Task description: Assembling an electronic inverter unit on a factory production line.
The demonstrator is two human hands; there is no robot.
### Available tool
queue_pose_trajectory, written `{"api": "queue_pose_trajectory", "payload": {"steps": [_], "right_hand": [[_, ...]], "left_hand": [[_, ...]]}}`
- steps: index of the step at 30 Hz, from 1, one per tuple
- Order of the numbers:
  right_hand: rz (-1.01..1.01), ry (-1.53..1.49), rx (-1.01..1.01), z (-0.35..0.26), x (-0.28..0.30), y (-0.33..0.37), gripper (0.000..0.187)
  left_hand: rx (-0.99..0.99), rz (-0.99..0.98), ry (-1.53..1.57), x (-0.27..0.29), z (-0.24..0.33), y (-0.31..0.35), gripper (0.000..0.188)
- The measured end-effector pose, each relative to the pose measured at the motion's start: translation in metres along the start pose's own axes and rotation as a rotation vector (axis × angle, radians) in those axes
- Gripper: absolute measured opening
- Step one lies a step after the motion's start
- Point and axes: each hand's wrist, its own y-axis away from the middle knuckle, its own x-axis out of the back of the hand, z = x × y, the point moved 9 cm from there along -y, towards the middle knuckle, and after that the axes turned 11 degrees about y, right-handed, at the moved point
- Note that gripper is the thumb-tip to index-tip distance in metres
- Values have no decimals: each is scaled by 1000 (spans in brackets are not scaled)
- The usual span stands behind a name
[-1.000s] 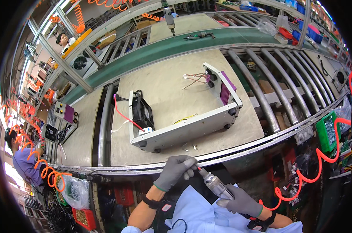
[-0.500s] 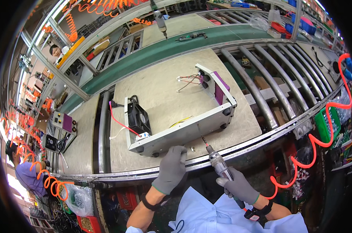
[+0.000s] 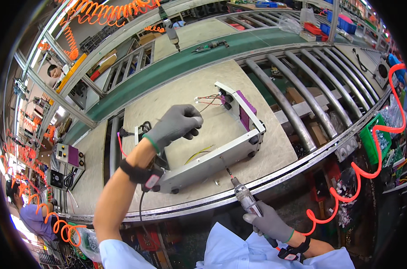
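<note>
My right hand, in a grey glove, is wrapped round an air screwdriver. Its bit points up toward the front wall of a grey metal case, just short of it. Above the case's open inside is my left hand, also gloved, with its fingers curled down; what they hold, if anything, is hidden. A yellow-green wire lies inside the case, below that hand. At the right end stands a purple panel with red and black wires. My left forearm covers most of the black fan.
The case rests on a pale board over the conveyor; metal rollers extend to the right. A coiled red air hose hangs at right by a green parts bin. Another unit stands at left. A second screwdriver hangs beyond.
My left hand has risen from the case's front edge and reached forward over its inside. My right hand still holds the screwdriver near the front wall. The view has shifted slightly.
</note>
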Motion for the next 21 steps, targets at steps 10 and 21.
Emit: {"api": "queue_pose_trajectory", "payload": {"steps": [10, 21], "right_hand": [[13, -69, -69, 16, -4, -14, 43], [-50, -160, -97, 27, -12, -23, 46]], "left_hand": [[359, -615, -197, -94, -108, -47, 18], [403, -600, -184, -108, -123, -39, 29]]}}
